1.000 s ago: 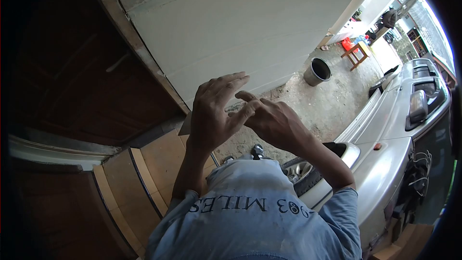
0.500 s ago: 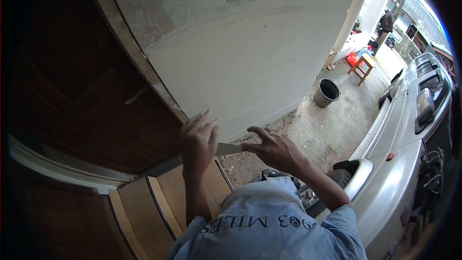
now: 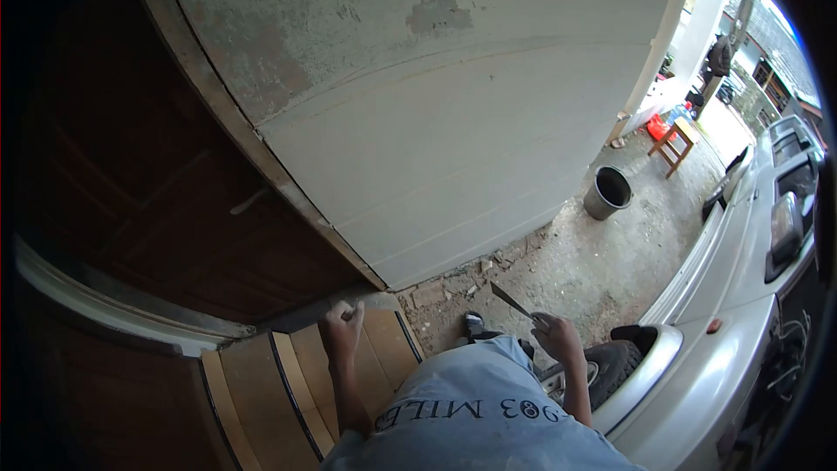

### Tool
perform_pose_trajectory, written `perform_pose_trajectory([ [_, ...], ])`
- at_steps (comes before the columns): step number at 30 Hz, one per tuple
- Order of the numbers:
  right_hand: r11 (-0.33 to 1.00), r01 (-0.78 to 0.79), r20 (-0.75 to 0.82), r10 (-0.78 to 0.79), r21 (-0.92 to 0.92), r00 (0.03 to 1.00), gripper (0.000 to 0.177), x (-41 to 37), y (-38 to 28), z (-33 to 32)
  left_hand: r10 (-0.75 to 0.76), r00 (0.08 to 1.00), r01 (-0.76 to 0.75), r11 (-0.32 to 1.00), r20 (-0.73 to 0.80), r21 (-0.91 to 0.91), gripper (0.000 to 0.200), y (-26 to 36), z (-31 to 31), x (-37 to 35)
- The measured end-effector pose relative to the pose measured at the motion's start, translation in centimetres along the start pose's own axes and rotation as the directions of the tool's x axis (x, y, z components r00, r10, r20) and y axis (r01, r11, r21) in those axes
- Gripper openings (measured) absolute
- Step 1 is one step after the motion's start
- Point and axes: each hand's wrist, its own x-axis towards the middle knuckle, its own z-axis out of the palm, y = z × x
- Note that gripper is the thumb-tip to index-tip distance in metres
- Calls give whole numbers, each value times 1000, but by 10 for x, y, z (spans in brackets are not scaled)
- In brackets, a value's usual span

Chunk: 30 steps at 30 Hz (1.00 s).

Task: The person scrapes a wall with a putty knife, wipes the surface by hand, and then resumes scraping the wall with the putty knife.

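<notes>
My right hand point(image 3: 555, 336) is closed on a thin, flat metal blade point(image 3: 509, 299), which points up and to the left over the ground. Above the tiled steps point(image 3: 344, 344), near the foot of the door frame, my left hand point(image 3: 343, 324) has its fingers curled together; whatever they may hold is too small to make out. The two hands are well apart. Ahead stands a pale wall point(image 3: 436, 139) with patchy grey and brown areas near its top.
A dark wooden door point(image 3: 157, 183) is at the left. On the ground to the right stand a dark bucket point(image 3: 608, 193) and a wooden stool point(image 3: 675, 146). A silver vehicle point(image 3: 711, 358) fills the right side. Rubble point(image 3: 453, 286) lies along the wall's foot.
My hands have moved apart and lower. The blade, earlier between them, is now in my right hand alone, and my left fingers have curled. The view has shifted slightly.
</notes>
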Motion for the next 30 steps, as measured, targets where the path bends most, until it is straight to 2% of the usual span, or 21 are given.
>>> perform_pose_trajectory([
  [2, 998, 65, -25, -65, 3, 998, 32, 24, 4, -4, 205, 979, -206, 978, 19, 35, 15, 29, 8, 32],
  [3, 996, 82, -37, -82, 15, 996, 32, 36, 2, -8, 332, 939, -336, 941, -90, -37, 11, 45, 16, 51],
  [4, 994, 103, -55, -101, 29, 993, 31, 49, -2, -12, 447, 870, -472, 877, -208, -89, 8, 63, 22, 72],
  [7, 989, 126, -101, -118, 83, 988, 31, 84, -12, -25, 738, 643, -756, 655, -203, -12, 7, 120, 11, 127],
  [10, 980, 141, -157, -119, 137, 980, 31, 107, -1, -28, 752, 644, -764, 639, -140, -85, 7, 172, 4, 160],
  [13, 982, 95, -164, -68, 163, 984, 32, 115, 16, -30, 649, 759, -650, 760, 41, 6, 13, 222, -8, 179],
  [16, 988, 11, -138, 11, 156, 990, 33, 122, 42, -28, 786, 617, -747, 602, -43, 283, 23, 253, -13, 211],
  [19, 989, -35, -104, 51, 146, 993, 32, 132, 63, -35, 881, 371, -781, 467, -293, 415, 23, 297, -33, 247],
  [20, 991, -38, -102, 51, 130, 993, 33, 138, 68, -39, 916, 257, -708, 395, -308, 585, 23, 307, -40, 264],
  [21, 993, -41, -100, 53, 115, 994, 33, 143, 72, -43, 907, 314, -576, 417, -281, 703, 40, 323, -51, 269],
  [22, 994, -45, -100, 55, 100, 993, 33, 148, 75, -47, 869, 421, -458, 450, -259, 767, 61, 334, -60, 276],
  [26, 994, 16, -138, -1, 111, 990, 33, 176, 88, -60, 814, 544, -248, 389, -204, 887, 81, 336, -42, 322],
  [30, 983, 96, -160, -71, 156, 985, 34, 194, 88, -68, 818, 575, -452, 303, 15, 839, 82, 325, -18, 312],
])
